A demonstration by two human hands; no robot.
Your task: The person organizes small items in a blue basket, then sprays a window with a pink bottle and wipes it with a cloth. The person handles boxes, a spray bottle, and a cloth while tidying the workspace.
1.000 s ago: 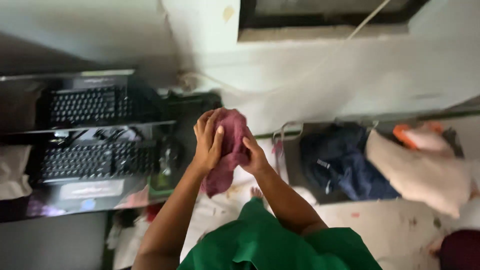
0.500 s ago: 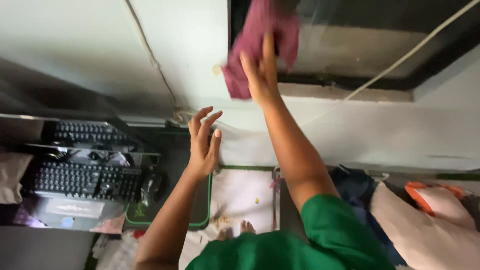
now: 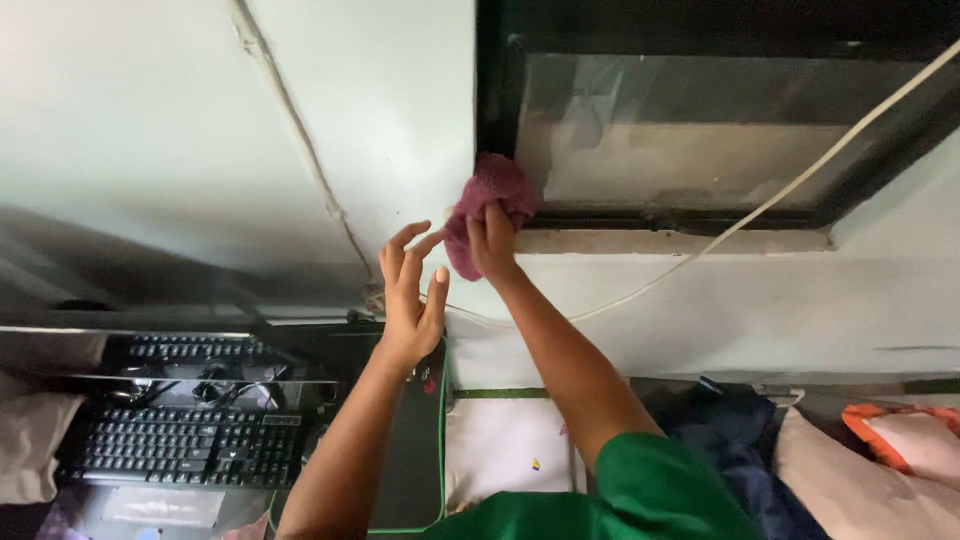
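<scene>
Two hands are raised: the left hand [image 3: 410,300], fingers spread and holding nothing, hangs just below and left of the right hand [image 3: 492,240], which has dropped from higher up and now bunches the maroon cloth [image 3: 490,200] against the dark window frame's [image 3: 497,110] lower corner, cloth just beyond its fingertips.

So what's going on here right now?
A person in a green shirt presses a crumpled dark red cloth with the right hand against the lower left corner of a dark-framed window. The left hand is raised beside it, fingers spread, holding nothing. Below sit two black keyboards and a white cable running along the wall.
</scene>
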